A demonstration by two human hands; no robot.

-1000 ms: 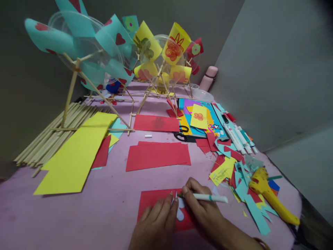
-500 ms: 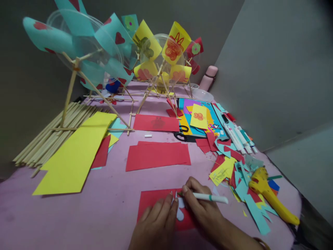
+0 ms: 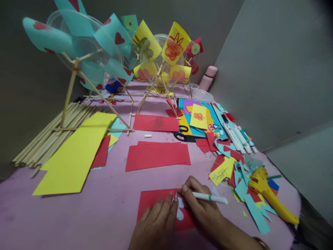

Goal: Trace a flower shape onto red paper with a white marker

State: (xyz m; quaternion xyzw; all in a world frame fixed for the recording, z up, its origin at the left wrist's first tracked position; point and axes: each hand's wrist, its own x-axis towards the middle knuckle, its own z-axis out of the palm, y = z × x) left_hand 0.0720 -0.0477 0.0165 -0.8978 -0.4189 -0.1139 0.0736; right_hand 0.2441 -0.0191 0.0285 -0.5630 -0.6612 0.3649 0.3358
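Observation:
My right hand (image 3: 200,205) is closed round a white marker with a green band (image 3: 210,198), its tip down beside a small pale template (image 3: 180,210) on a red paper sheet (image 3: 152,201) at the near edge of the pink table (image 3: 104,208). My left hand (image 3: 158,222) lies flat with its fingers pressed on the template and the red sheet, holding them down. The two hands touch over the template.
Behind lie more red sheets (image 3: 157,155), a big yellow sheet (image 3: 75,154), bamboo sticks (image 3: 52,133), scissors (image 3: 182,133), markers (image 3: 238,137), paper scraps (image 3: 234,170) and a yellow glue gun (image 3: 270,198). Paper pinwheel models (image 3: 85,48) on stick frames stand at the back, near a pink bottle (image 3: 208,77).
Nearly nothing: the marker tip has shifted a hair along the template's edge, and both hands stay in place.

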